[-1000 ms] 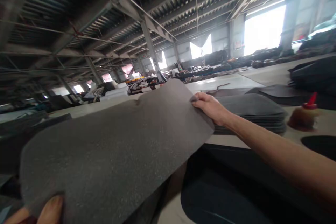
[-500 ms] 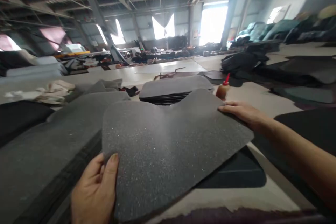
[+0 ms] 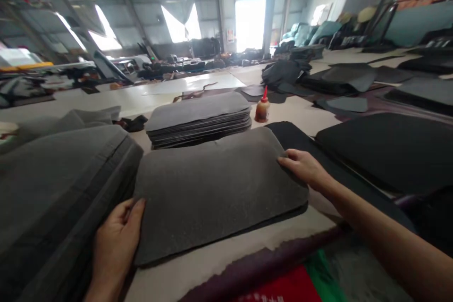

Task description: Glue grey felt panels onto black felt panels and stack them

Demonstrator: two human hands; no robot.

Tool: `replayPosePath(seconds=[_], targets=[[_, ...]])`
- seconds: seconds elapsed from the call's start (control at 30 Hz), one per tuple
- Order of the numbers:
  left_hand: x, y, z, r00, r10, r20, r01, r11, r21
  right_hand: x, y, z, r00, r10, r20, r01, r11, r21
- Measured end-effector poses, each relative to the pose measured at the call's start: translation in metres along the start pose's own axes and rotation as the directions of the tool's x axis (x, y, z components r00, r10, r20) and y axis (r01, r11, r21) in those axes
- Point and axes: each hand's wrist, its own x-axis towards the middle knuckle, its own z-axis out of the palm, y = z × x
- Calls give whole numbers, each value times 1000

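A dark grey sheet with rounded corners (image 3: pixel 219 193) lies low over the table in front of me, nearly flat. My left hand (image 3: pixel 118 236) pinches its left edge between thumb and fingers. At the upper right edge, my right hand (image 3: pixel 304 165) grips the same sheet, thumb on top. A thin dark layer shows under the sheet's lower right edge; whether it is a separate piece I cannot tell. Right behind it stands a neat stack of similar grey sheets (image 3: pixel 200 113).
A squeeze bottle with a red nozzle (image 3: pixel 262 109) stands right of the stack. To the left rises a thick pile of grey material (image 3: pixel 63 174). Black sheets (image 3: pixel 385 151) lie at the right. Below the table's front edge, red and green material (image 3: pixel 283 288) shows.
The sheet has come down from a tilted, bent position to lie almost flat over the dark piece. Both hands kept their hold. The view has turned to the right.
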Motion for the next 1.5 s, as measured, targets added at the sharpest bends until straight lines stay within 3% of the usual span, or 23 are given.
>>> replayPosePath(seconds=[0.2,0.4,0.63,0.77,0.97,1.2,1.5], targets=[[1,-1,2,1000,9,19,-11,994,112,-2,5,5,997,-70,-41,64,988,-144],[1,5,-1,993,57,106,-80,970,228,-5,7,5,997,-66,-48,55,978,-199],[-4,16,-5,990,-60,130,37,984,173,-7,9,2,1000,-23,10,25,984,-178],[-1,13,-2,990,-39,133,4,967,253,-7,9,2,999,-44,7,45,967,-250],[7,-2,6,997,5,75,-32,931,365,-12,11,5,996,-87,9,84,929,-361],[7,-6,9,998,51,31,-59,927,370,-13,15,9,996,-92,9,85,876,-475],[4,-5,10,993,73,97,-99,948,304,-24,9,13,992,-85,-94,2,748,-664]])
